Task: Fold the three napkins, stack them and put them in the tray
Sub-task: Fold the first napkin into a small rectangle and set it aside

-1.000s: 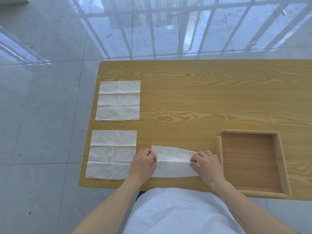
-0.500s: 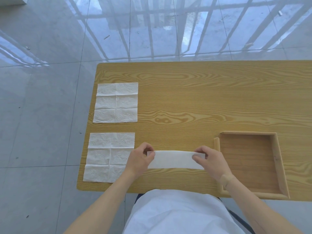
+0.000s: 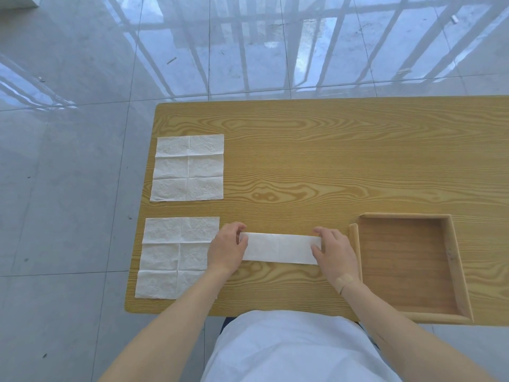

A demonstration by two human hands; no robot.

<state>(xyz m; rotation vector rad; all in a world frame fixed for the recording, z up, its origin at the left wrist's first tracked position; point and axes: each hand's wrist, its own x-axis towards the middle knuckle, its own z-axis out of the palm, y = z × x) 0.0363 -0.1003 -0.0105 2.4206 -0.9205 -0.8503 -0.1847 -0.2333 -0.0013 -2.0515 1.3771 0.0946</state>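
A white napkin folded into a narrow strip (image 3: 279,248) lies flat near the table's front edge. My left hand (image 3: 227,248) pinches its left end and my right hand (image 3: 334,252) presses on its right end. Two unfolded white napkins lie at the table's left side: one (image 3: 176,256) just left of my left hand, the other (image 3: 188,168) farther back. A square wooden tray (image 3: 451,260) sits at the right front, its left wall close to my right hand.
The wooden table (image 3: 330,161) ends just left of the unfolded napkins and just in front of the tray. Shiny grey floor tiles (image 3: 68,188) surround it. My white-clad torso (image 3: 289,348) is at the front edge.
The napkin's near part was folded over into a flat narrow strip. Both hands slid outward to its ends and it now lies flatter on the table.
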